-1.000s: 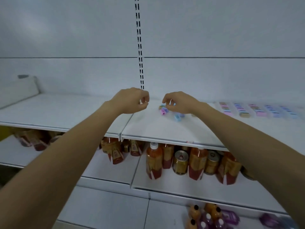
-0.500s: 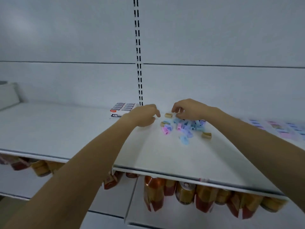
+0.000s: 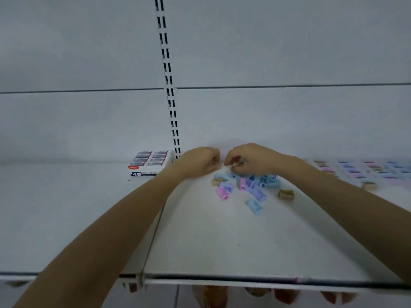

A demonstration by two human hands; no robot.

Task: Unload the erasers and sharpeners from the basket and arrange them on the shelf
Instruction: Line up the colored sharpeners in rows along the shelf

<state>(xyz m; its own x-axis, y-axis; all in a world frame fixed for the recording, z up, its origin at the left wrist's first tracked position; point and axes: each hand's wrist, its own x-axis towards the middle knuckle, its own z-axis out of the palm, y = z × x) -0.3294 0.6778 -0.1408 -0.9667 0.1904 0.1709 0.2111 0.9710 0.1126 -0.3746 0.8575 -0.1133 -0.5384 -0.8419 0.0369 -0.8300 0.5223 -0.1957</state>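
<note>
Sharpeners (image 3: pixel 259 194), one pile; one eraser box (image 3: pixel 149 164)

Light: dim, even, bluish light is falling across the shelf (image 3: pixel 89 218), casting only faint shadows.
Blur: sharpener rows (image 3: pixel 367 172) near the shelf's right edge are smearing softly.
Distortion: the shelf's front edge is curving slightly.

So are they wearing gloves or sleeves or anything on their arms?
No gloves, no sleeves: the left arm and right arm are bare to the picture's edge. The left hand and right hand carry no ring, watch or bracelet that I can see.
</note>
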